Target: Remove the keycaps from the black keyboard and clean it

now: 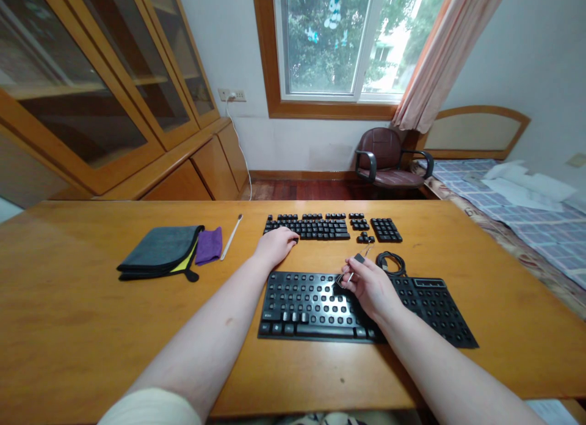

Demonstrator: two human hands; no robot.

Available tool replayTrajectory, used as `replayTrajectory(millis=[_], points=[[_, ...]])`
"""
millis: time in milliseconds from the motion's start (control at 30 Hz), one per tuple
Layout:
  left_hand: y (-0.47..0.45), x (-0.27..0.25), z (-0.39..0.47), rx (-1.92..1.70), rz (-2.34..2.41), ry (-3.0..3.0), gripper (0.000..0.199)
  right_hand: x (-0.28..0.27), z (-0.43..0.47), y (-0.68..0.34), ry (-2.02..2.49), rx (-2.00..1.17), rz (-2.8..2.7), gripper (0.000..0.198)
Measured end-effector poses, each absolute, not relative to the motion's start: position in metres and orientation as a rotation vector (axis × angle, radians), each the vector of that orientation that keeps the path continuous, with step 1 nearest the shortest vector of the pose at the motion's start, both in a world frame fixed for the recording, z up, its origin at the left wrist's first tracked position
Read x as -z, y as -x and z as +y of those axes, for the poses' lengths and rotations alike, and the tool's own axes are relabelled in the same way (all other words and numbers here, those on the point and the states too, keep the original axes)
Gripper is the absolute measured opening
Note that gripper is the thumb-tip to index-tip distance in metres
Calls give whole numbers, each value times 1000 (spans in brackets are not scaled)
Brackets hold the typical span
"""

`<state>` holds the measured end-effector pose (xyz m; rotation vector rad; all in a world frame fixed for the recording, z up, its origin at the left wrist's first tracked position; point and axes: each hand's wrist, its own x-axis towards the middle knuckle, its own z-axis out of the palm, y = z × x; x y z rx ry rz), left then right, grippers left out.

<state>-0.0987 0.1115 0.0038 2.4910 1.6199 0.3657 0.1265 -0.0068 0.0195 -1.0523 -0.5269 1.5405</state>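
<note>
Both our hands work near the tabletop's middle. Our right hand (372, 286) pinches a wire keycap puller (348, 275) between closed fingers, above the keyboard (425, 303). Our left hand (276, 244) rests curled on the removed keycaps (320, 228) behind it.

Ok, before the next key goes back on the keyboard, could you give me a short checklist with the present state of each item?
1. Right hand grips the wire keycap puller, a keycap seemingly in it: ok.
2. Left hand rests on the laid-out keycaps at their left end: ok.
3. Keyboard lies flat on the table, most switches bare: ok.
4. Cable is coiled behind the keyboard, apart from the hands: ok.
5. Folded cloths and brush lie to the left: ok.
6. Which keycap the left hand touches: cannot tell.
</note>
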Motion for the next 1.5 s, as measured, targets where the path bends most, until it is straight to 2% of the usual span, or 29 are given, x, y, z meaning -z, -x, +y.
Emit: replayTrajectory(millis=[1067, 1233, 1333, 1400, 1500], points=[[93, 1, 115, -507, 1690, -2360, 22, -16, -5, -127, 1064, -1544, -568, 28], [98, -28, 91, -593, 1577, -2398, 28, -15, -10, -125, 1070, -1496, -845, 30], [104, -40, 50, -515, 1314, -2505, 29, -20, -17, -115, 1113, -1496, -1110, 30], [109, -38, 19, -494, 1088, -2568, 30, -23, -20, -107, 1146, -1459, -1336, 28], [115, -24, -16, -500, 1049, -2580, 45, -25, -18, -94, 1176, -1389, -1583, 27]])
